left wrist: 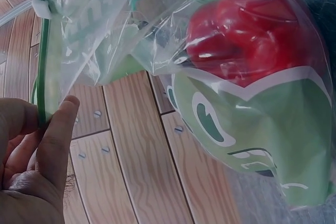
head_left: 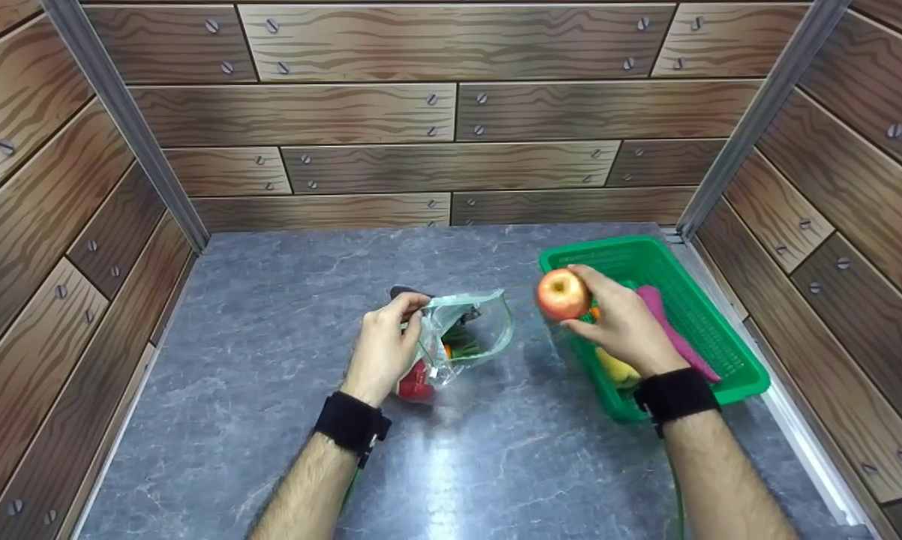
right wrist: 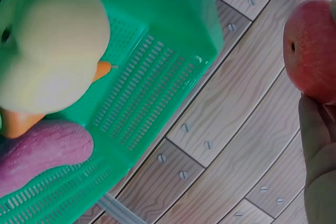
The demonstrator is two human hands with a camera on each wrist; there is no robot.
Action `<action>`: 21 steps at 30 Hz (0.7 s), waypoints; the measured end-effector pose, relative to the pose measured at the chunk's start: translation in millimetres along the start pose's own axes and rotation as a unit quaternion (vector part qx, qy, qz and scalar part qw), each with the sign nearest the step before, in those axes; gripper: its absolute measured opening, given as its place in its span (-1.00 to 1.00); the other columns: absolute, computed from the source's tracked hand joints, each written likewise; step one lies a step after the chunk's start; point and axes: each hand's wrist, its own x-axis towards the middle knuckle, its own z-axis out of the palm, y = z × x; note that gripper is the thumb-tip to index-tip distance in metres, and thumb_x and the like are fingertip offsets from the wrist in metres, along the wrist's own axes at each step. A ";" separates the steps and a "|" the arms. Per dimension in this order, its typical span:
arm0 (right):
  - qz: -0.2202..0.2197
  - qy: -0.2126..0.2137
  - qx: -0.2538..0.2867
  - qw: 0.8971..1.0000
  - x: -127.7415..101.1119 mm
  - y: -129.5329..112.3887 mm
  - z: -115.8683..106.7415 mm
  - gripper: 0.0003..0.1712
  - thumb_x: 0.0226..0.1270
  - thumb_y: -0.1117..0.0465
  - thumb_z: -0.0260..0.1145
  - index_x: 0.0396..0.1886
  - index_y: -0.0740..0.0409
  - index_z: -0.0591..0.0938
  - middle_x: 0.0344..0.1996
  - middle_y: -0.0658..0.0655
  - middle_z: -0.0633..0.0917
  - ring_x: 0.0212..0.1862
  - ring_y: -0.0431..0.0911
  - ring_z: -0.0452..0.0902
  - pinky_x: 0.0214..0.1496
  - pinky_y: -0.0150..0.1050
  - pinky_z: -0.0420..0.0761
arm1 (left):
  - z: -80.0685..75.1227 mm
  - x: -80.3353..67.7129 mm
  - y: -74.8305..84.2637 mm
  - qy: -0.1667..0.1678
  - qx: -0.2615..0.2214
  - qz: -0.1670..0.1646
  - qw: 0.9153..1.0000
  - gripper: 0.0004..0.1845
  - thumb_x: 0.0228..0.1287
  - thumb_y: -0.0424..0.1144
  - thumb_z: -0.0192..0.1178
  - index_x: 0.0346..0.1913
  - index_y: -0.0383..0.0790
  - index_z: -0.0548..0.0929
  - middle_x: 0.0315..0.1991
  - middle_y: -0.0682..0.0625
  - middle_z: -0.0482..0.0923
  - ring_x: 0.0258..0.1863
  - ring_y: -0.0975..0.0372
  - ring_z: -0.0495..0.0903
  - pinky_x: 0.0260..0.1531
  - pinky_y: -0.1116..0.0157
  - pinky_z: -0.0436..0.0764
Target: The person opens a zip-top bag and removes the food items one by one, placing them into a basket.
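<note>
My right hand (head_left: pixel 616 319) holds a red-yellow apple (head_left: pixel 563 294) (right wrist: pixel 313 51) in its fingertips above the left rim of a green plastic basket (head_left: pixel 714 330) (right wrist: pixel 157 103). In the basket lie a purple vegetable (head_left: pixel 672 330) (right wrist: pixel 42 153), a yellow fruit (head_left: pixel 616 367) (right wrist: pixel 50 61) and an orange piece (right wrist: pixel 18 121). My left hand (head_left: pixel 383 345) (left wrist: pixel 37 166) pinches the rim of a clear zip bag (head_left: pixel 462 334) (left wrist: pixel 157 35) lying on the counter, its mouth toward the basket. Inside the bag are a red bell pepper (head_left: pixel 415 382) (left wrist: pixel 252 30) and green and orange produce.
The grey marbled counter (head_left: pixel 271 315) is boxed in by wood-pattern walls (head_left: pixel 451 112) on the left, back and right, with metal corner posts (head_left: pixel 128 127). The basket sits against the right wall. Bare counter lies to the left of the bag and in front of it.
</note>
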 end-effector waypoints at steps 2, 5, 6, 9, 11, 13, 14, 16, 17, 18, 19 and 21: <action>0.010 -0.001 0.002 1.000 -0.3 4.0 -1.8 0.00 0.32 0.36 0.81 0.69 0.31 0.54 0.46 0.44 0.77 0.39 0.38 0.80 0.43 0.37 0.82 | -0.4 -0.3 0.3 -0.001 0.004 -0.001 1.000 -0.73 0.72 -0.44 0.30 0.28 -0.22 0.85 0.15 -0.18 0.96 0.16 -0.04 0.97 0.21 0.02 0.96; 0.022 0.002 0.000 1.000 -0.6 10.6 -3.3 -0.01 0.33 0.35 0.81 0.68 0.29 0.54 0.46 0.46 0.77 0.43 0.40 0.77 0.49 0.39 0.79 | -0.7 -0.6 0.1 0.000 0.009 0.000 1.000 -0.73 0.72 -0.44 0.32 0.28 -0.21 0.86 0.14 -0.18 0.96 0.13 -0.03 0.97 0.17 0.03 0.97; 0.027 0.004 -0.001 1.000 -0.6 13.0 -3.6 -0.02 0.33 0.35 0.81 0.68 0.29 0.54 0.46 0.46 0.76 0.45 0.40 0.76 0.51 0.40 0.77 | -0.9 -0.8 0.1 0.000 0.009 0.000 1.000 -0.73 0.72 -0.44 0.32 0.28 -0.21 0.86 0.13 -0.18 0.96 0.12 -0.03 0.98 0.16 0.03 0.97; 0.044 0.006 -0.006 0.999 -0.7 20.4 -4.8 -0.02 0.35 0.33 0.80 0.69 0.30 0.53 0.48 0.49 0.74 0.47 0.43 0.73 0.54 0.43 0.74 | -1.3 -1.1 0.1 -0.002 0.005 0.002 1.000 -0.73 0.71 -0.44 0.33 0.28 -0.21 0.86 0.12 -0.18 0.96 0.10 -0.03 0.97 0.16 0.03 0.97; 0.057 0.005 -0.009 0.998 -1.3 24.8 -5.9 -0.01 0.37 0.33 0.78 0.70 0.33 0.51 0.49 0.52 0.73 0.47 0.46 0.72 0.53 0.45 0.73 | -1.6 -1.4 0.3 -0.004 0.002 0.003 1.000 -0.73 0.71 -0.45 0.33 0.28 -0.21 0.86 0.12 -0.17 0.96 0.10 -0.03 0.97 0.16 0.02 0.97; 0.072 -0.001 -0.011 0.997 -2.2 28.8 -7.0 0.00 0.41 0.32 0.76 0.73 0.35 0.47 0.52 0.54 0.69 0.47 0.49 0.70 0.51 0.47 0.73 | -1.8 -1.8 0.3 -0.003 0.000 0.002 1.000 -0.73 0.71 -0.44 0.34 0.28 -0.21 0.86 0.12 -0.16 0.97 0.10 -0.02 0.97 0.15 0.02 0.97; 0.078 -0.005 -0.013 0.997 -2.8 30.7 -7.4 0.00 0.42 0.31 0.75 0.74 0.37 0.45 0.54 0.56 0.67 0.48 0.51 0.69 0.51 0.49 0.72 | -1.9 -2.0 0.3 -0.003 -0.001 0.002 1.000 -0.73 0.71 -0.44 0.34 0.28 -0.21 0.86 0.11 -0.16 0.97 0.10 -0.01 0.97 0.15 0.03 0.97; 0.091 -0.010 -0.014 0.996 -3.9 34.4 -8.0 0.02 0.44 0.30 0.73 0.76 0.39 0.43 0.56 0.58 0.64 0.49 0.53 0.67 0.51 0.52 0.71 | -1.8 -2.2 -0.2 -0.001 0.000 0.003 1.000 -0.73 0.71 -0.44 0.34 0.28 -0.21 0.87 0.11 -0.16 0.97 0.10 -0.01 0.97 0.15 0.03 0.97; 0.098 -0.012 -0.015 0.995 -4.5 36.4 -8.1 0.02 0.46 0.29 0.72 0.77 0.40 0.42 0.58 0.59 0.63 0.50 0.54 0.66 0.51 0.53 0.70 | -1.8 -2.4 -0.5 -0.001 -0.002 0.003 1.000 -0.73 0.71 -0.44 0.34 0.28 -0.21 0.86 0.11 -0.16 0.97 0.10 -0.01 0.97 0.14 0.04 0.97; 0.105 -0.014 -0.015 0.994 -5.1 38.5 -8.0 0.02 0.46 0.28 0.72 0.77 0.40 0.41 0.59 0.59 0.62 0.50 0.55 0.65 0.52 0.54 0.69 | -1.9 -2.5 -0.9 -0.001 -0.003 0.003 1.000 -0.73 0.71 -0.44 0.33 0.28 -0.21 0.86 0.11 -0.16 0.97 0.09 -0.01 0.97 0.13 0.05 0.98; 0.111 -0.016 -0.014 0.994 -5.5 40.7 -7.8 0.02 0.47 0.28 0.71 0.77 0.41 0.40 0.59 0.59 0.61 0.51 0.55 0.64 0.53 0.55 0.68 | -2.0 -2.5 -1.1 -0.002 -0.004 0.003 1.000 -0.73 0.71 -0.44 0.33 0.28 -0.22 0.86 0.12 -0.16 0.97 0.09 -0.01 0.97 0.13 0.05 0.98; 0.123 -0.019 -0.014 0.992 -6.5 44.4 -7.5 0.03 0.47 0.27 0.71 0.78 0.42 0.40 0.60 0.60 0.60 0.53 0.56 0.62 0.56 0.55 0.66 | -2.2 -2.6 -1.7 -0.002 -0.006 0.004 1.000 -0.73 0.72 -0.45 0.32 0.28 -0.22 0.86 0.12 -0.17 0.96 0.09 -0.01 0.97 0.13 0.05 0.98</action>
